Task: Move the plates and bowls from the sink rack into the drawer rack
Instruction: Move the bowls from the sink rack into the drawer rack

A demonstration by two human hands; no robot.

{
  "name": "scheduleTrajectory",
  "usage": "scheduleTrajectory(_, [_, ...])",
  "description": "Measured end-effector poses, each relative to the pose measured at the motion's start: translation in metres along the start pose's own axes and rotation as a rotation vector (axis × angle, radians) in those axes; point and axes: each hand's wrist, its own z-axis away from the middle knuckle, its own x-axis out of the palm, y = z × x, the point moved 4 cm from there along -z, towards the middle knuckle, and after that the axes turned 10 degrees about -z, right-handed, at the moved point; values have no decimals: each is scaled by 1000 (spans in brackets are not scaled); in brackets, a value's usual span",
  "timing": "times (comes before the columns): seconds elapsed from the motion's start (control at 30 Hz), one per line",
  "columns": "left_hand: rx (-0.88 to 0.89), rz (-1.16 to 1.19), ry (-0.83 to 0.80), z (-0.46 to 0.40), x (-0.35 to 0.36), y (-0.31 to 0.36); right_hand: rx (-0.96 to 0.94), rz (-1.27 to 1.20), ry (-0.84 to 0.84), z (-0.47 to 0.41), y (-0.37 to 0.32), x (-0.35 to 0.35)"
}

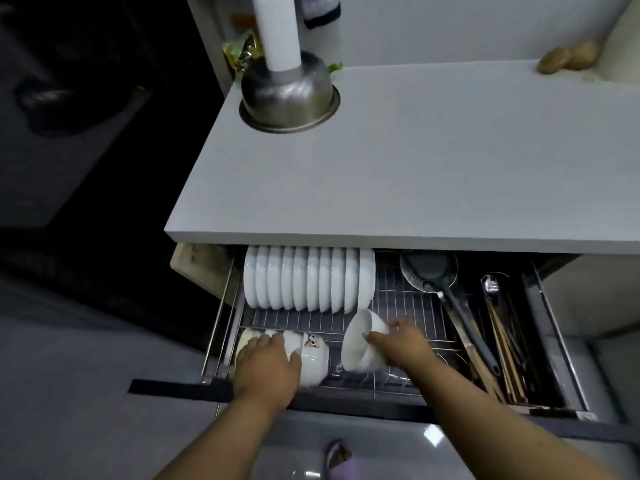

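Note:
The pulled-out drawer rack (pixel 408 303) of wire mesh sits under the grey counter. Several white plates (pixel 308 278) stand on edge in a row at its back left. My right hand (pixel 398 341) grips a white bowl (pixel 360 341) by its rim, tilted on its side over the rack's front middle. My left hand (pixel 266 365) lies over a row of white bowls (pixel 311 358) at the rack's front left, fingers curled around them. One of those bowls carries a small dark pattern.
The grey counter (pixel 415 161) overhangs the drawer's back. An upturned steel bowl (pixel 289 95) stands at its far left. A skimmer and ladles (pixel 450 292) and chopsticks (pixel 505 344) fill the drawer's right compartments. The drawer's dark front edge (pixel 346 400) lies near my forearms.

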Motion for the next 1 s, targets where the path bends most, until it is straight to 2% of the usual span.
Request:
scheduleTrajectory(0.17, [3,115,73,0,-4,-2,48,232,-18,-19,-1,42])
scheduleTrajectory(0.37, [5,121,34,-2,-3,-2,83,414,-41,-36,3,71])
scheduleTrajectory(0.63, [14,120,14,-3,2,-2,97,516,-85,-50,12,102])
scheduleTrajectory(1.0, [24,135,26,-7,3,-1,110,512,-163,-54,18,110])
